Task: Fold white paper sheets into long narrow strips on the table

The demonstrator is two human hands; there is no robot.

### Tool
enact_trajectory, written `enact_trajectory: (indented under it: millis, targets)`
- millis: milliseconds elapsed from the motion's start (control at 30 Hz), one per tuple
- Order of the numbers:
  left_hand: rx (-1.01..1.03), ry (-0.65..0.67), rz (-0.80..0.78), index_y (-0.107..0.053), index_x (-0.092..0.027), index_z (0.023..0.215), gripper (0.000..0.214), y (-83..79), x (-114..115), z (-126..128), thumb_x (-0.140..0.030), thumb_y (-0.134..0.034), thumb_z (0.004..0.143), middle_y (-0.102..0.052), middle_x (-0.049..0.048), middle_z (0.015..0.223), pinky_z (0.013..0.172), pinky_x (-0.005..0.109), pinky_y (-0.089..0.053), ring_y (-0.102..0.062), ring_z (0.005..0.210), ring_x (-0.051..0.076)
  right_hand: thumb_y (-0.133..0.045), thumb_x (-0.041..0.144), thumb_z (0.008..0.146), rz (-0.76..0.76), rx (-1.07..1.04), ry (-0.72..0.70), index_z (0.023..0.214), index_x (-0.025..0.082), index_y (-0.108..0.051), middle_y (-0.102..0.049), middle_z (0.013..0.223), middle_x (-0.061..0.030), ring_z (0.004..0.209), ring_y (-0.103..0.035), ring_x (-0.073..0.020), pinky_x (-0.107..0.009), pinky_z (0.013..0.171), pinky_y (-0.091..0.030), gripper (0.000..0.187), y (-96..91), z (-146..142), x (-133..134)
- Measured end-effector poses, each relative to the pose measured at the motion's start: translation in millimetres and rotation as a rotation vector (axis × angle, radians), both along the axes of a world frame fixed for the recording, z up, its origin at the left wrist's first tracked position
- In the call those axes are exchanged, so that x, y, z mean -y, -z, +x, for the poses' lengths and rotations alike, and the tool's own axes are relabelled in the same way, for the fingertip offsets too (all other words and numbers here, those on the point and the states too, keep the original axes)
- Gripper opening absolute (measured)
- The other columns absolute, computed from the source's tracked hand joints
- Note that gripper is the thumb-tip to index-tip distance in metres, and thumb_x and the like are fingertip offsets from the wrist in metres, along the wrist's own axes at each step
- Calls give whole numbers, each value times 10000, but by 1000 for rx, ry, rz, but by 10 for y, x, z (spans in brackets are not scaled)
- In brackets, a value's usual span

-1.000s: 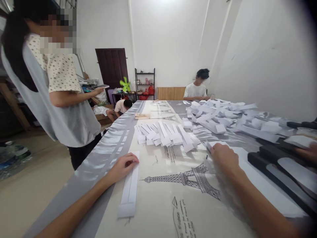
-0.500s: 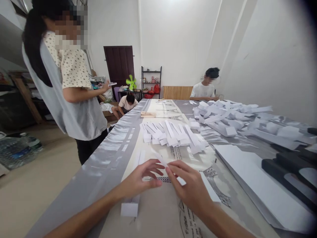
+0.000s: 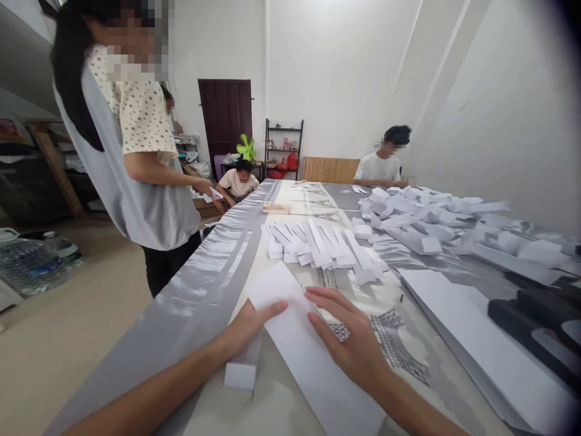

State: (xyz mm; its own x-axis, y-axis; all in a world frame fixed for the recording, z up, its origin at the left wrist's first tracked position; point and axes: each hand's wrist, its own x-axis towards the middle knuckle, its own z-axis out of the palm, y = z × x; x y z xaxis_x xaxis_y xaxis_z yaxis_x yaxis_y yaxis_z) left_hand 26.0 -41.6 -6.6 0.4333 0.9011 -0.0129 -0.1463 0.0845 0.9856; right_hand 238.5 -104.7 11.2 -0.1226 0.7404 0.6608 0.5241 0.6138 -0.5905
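A long white paper sheet lies on the table in front of me, running from upper left to lower right. My right hand rests flat on it with its fingers stretched out. My left hand touches the sheet's left edge, thumb extended along it, other fingers hidden beneath. Under my left hand lies a folded white paper strip. Beyond the sheet sits a row of several folded strips.
The table is covered with a grey printed cloth showing a tower drawing. A stack of white sheets and black trays lie at right, a heap of folded paper behind. One person stands at left; two others sit farther back.
My right hand drew a white sheet from the right stack to the middle and laid it flat. My left hand left the folded strip and came to the sheet's edge.
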Motion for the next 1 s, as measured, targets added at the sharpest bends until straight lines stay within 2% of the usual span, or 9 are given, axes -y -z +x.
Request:
enact_trajectory:
  millis: [133, 200, 300, 400, 500, 633, 767, 900, 1000]
  targets:
    - [156, -54, -142, -685, -136, 1203, 518, 17, -37, 38, -395, -824, 777, -714, 156, 1221, 965, 439, -525, -680, 1105, 342, -613, 371, 943, -297, -79, 37, 1365, 254, -584, -658, 1192, -99, 898, -674, -217, -358, 731, -607, 440, 6, 67, -47]
    - [171, -87, -159, -694, -124, 1172, 523, 15, -53, 48, -385, -848, 745, -731, 163, 1174, 933, 417, -535, -693, 1073, 337, -617, 427, 930, -461, -121, 16, 1310, 226, -620, -664, 1033, -74, 748, -635, -181, -322, 641, -574, 430, 48, 86, -84]
    - [171, -77, -118, -683, -138, 1191, 538, 11, -83, 43, -398, -845, 749, -722, 158, 1197, 896, 381, -548, -690, 1080, 319, -618, 487, 913, -557, -192, 4, 1182, 196, -688, -616, 896, -40, 669, -574, -155, -289, 587, -515, 402, 103, 112, -137]
    - [90, 37, -28, -695, -133, 1166, 502, 9, -111, 27, -467, -792, 803, -728, 159, 1177, 801, 353, -576, -711, 1010, 299, -632, 515, 894, -537, -246, 26, 1184, 192, -693, -609, 896, -36, 684, -579, -161, -284, 583, -496, 438, 112, 139, -168]
    - [-43, 140, 43, -732, -82, 1011, 488, 9, -125, 17, -540, -726, 843, -770, 168, 953, 618, 303, -570, -734, 756, 249, -634, 507, 891, -503, -226, 51, 1172, 184, -707, -622, 904, -44, 673, -580, -166, -298, 582, -500, 434, 106, 158, -183]
    - [-148, 207, 21, -716, -69, 702, 541, 12, -124, 17, -579, -658, 873, -727, 145, 658, 444, 227, -458, -669, 496, 176, -612, 431, 915, -420, -122, 98, 1176, 194, -715, -655, 896, -49, 660, -579, -170, -315, 586, -512, 367, 122, 166, -195]
    - [-194, 208, -23, -684, -85, 599, 554, 2, -126, 26, -571, -661, 863, -719, 150, 620, 401, 213, -400, -626, 434, 150, -559, 350, 949, -317, -4, 113, 1189, 220, -715, -690, 920, -61, 718, -618, -190, -323, 608, -535, 314, 109, 149, -182]
    - [-195, 203, -48, -690, -80, 613, 567, -13, -137, 31, -591, -665, 859, -727, 147, 632, 438, 216, -433, -646, 463, 155, -538, 347, 988, -290, 68, 13, 1276, 257, -681, -700, 1124, -87, 974, -669, -229, -341, 745, -578, 334, 75, 112, -132]
    - [-132, 181, -77, -701, -84, 678, 589, -12, -144, 22, -645, -653, 854, -732, 133, 648, 496, 225, -484, -689, 533, 179, -549, 390, 1003, -341, 102, -78, 1354, 295, -635, -619, 1374, -85, 1260, -586, -261, -395, 981, -545, 374, 64, 97, -83]
